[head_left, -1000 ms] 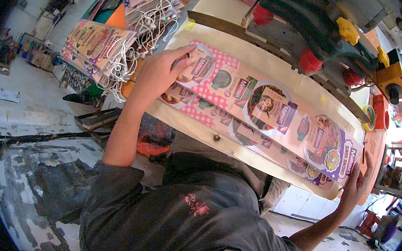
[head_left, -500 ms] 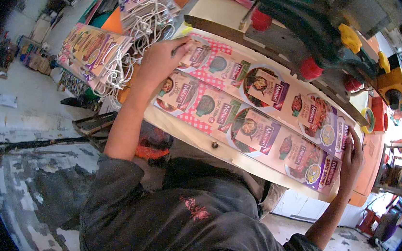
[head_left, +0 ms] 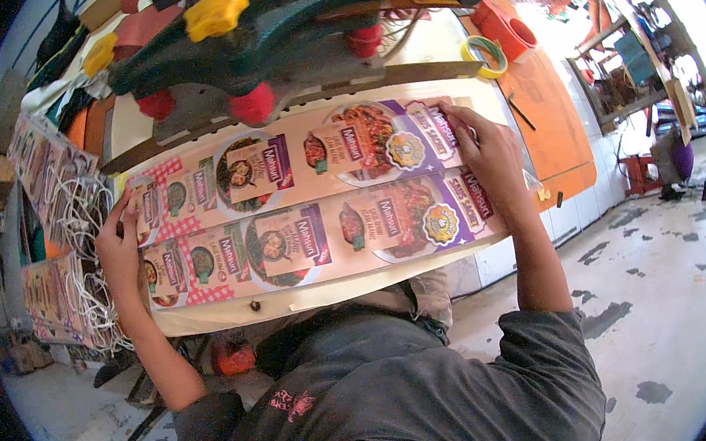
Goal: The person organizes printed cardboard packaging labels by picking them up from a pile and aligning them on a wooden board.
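Two long printed strips with food pictures lie lengthwise in front of me, the far strip (head_left: 290,165) partly over the near strip (head_left: 287,246). My left hand (head_left: 120,241) is at the left end of the far strip, its fingers bent around the edge. At the other end, my right hand (head_left: 489,149) holds the far strip's right corner between thumb and curled fingers. Beneath the strips is a cream board (head_left: 216,314) with a small dark knob on its near side. Beyond them stands a dark green machine frame (head_left: 295,32) with red and yellow knobs.
Bundles of printed cards (head_left: 53,289) with white cords (head_left: 81,216) hang at the left. An orange tabletop (head_left: 536,123) at the right carries a roll of yellow tape (head_left: 485,56), a red holder (head_left: 507,31) and a black pen (head_left: 523,115).
My view has swung to the right, so the strips and machine sit farther left in the picture. Both hands remain at the far strip's ends.
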The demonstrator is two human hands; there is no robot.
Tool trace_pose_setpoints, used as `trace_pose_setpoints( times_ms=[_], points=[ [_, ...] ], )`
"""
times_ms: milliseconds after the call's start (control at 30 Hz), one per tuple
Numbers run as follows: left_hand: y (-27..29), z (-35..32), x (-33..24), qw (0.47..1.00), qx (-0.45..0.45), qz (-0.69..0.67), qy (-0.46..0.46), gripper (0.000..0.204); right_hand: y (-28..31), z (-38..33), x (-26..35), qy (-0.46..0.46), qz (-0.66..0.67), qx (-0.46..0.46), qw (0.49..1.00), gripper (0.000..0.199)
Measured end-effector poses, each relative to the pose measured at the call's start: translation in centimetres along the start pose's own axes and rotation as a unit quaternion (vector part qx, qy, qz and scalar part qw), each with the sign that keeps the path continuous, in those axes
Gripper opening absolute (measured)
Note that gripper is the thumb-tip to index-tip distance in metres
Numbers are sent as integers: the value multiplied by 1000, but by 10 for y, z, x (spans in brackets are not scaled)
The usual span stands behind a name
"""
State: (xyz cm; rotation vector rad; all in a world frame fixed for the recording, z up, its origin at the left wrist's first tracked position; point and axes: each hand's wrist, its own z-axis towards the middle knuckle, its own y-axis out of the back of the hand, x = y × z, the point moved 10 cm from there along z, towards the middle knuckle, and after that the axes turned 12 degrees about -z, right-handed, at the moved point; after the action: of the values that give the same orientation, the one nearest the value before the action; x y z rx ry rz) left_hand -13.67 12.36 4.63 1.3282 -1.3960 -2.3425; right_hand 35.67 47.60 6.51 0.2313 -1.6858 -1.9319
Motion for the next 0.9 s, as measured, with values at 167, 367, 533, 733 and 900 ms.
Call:
trace_pose_setpoints(
  times_ms=[167, 367, 533, 733, 900],
  points=[
    [-3, -2, -5, 1000, 3, -10, 1, 37, -1, 2, 3, -5, -32, -10, 999, 29],
    [0, -3, -11, 995, -24, -2, -93, 40, -1, 3, 3, -5, -41, -20, 999, 28],
    [-4, -3, -14, 999, 11, -14, 32, 43, -5, 5, -2, -9, -43, -20, 999, 28],
    [-1, 1, 3, 996, -20, -31, -83, 43, -1, 5, 1, -10, -35, -15, 999, 28],
    [-5, 2, 4, 1000, 6, -25, -13, 41, -2, 4, -2, -5, -27, -22, 999, 28]
  ],
)
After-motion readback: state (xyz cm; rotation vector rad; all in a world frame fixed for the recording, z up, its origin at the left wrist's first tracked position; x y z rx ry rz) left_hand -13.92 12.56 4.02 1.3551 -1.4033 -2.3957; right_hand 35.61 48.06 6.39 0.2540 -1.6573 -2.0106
